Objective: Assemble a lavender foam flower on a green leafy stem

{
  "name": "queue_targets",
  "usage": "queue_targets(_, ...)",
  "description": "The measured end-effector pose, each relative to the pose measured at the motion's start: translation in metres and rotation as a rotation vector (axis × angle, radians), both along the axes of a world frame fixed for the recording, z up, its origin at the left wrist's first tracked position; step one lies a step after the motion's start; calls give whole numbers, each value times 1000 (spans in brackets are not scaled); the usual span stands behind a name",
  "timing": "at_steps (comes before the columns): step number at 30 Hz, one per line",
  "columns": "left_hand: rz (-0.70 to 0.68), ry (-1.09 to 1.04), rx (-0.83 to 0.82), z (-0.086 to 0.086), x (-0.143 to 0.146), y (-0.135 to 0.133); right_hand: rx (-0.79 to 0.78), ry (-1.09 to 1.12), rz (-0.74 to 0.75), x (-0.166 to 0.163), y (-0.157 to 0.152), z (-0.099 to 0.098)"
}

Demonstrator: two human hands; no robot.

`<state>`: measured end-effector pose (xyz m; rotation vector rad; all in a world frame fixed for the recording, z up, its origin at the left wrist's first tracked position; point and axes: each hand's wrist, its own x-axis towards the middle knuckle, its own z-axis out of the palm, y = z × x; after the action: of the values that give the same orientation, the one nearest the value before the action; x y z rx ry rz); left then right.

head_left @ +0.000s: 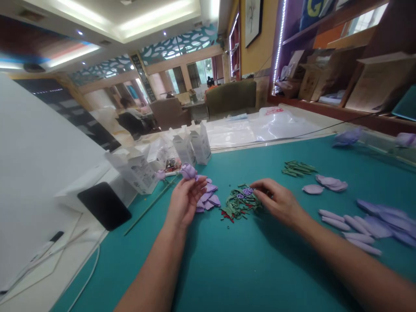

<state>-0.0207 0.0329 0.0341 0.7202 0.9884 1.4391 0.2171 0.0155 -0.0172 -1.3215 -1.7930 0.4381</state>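
Note:
In my left hand is a light purple artificial rose head, gripped by its base. Loose purple petals lie on the mat just beside that hand. My right hand reaches over a pile of small green leaf and stem parts mixed with red bits. Its thumb and forefinger close on the edge of a small purple wheel-shaped piece at the top of the pile. To the left, a long green stem lies slantwise, with a pale purple flower near its upper end.
On the teal mat, green sticks, rolled purple pieces and flat petals lie to the right. White boxes stand at the back left, near a black tablet-like slab. Other people sit far behind.

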Motion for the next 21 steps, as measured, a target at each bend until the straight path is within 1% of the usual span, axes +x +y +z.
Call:
queue_targets(3,65,36,10,3,-15,2,4,-49,70,-11,-2,-6)
queue_targets(5,108,110,16,0,-26,3,25,-92,112,-20,-2,-9)
queue_targets(7,161,175,16,-8,-37,5,54,-156,157,-29,-3,-12)
queue_targets(10,223,206,12,-23,-50,12,117,-289,252,-44,-5,-15)
queue_targets(12,235,215,11,-32,-56,16,158,-401,315,-55,-7,-17)
queue_targets(14,226,220,13,-37,-58,19,197,-514,355,-66,-7,-20)
queue_targets(18,208,219,23,-38,-60,20,245,-671,382,-84,-3,-27)
queue_targets(21,204,212,24,-37,-62,18,274,-747,343,-88,3,-31)
